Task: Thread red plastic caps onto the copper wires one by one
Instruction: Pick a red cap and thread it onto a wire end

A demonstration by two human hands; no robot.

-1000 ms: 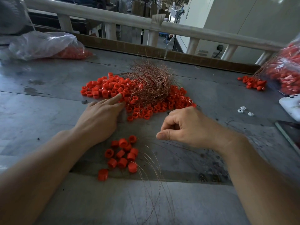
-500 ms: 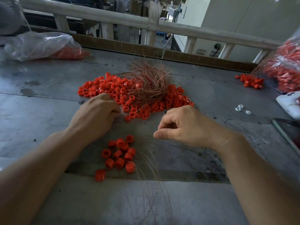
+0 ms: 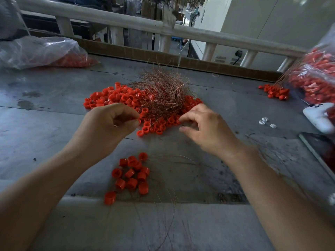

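Thin loose copper wires [image 3: 170,201] fan across the near edge of a grey metal worktable [image 3: 54,142], beside a small cluster of red plastic ring caps [image 3: 132,174] that may already be threaded. Above them, the worker's left hand [image 3: 107,129] curls with thumb meeting fingertips on what looks like a single red cap [image 3: 139,121], only a sliver of it showing. The right hand [image 3: 208,129], blurred, reaches with fingers loosely bent and parted, thumb clear of the forefinger and nothing visible in its grasp. The step appears to be drawing one strand for the held cap. It likely goes best if the right hand teases a single wire from the rim of the mass, pinches it close to its tip for stiffness, and meets the cap's bore squarely. Just beyond the fingers lies the main pile of red caps [image 3: 116,96], with a bristling tangle of copper wire [image 3: 163,95] heaped on it; snagged neighbouring strands and scattered caps are the probable nuisance. To the right sit small white clips [image 3: 265,121], a white handheld device [image 3: 319,118] and a dark flat slab [image 3: 322,153]. Farther back are a small heap of caps [image 3: 277,92], two clear plastic bags of red caps, left [image 3: 39,51] and right [image 3: 319,75], and a white railing [image 3: 126,21].
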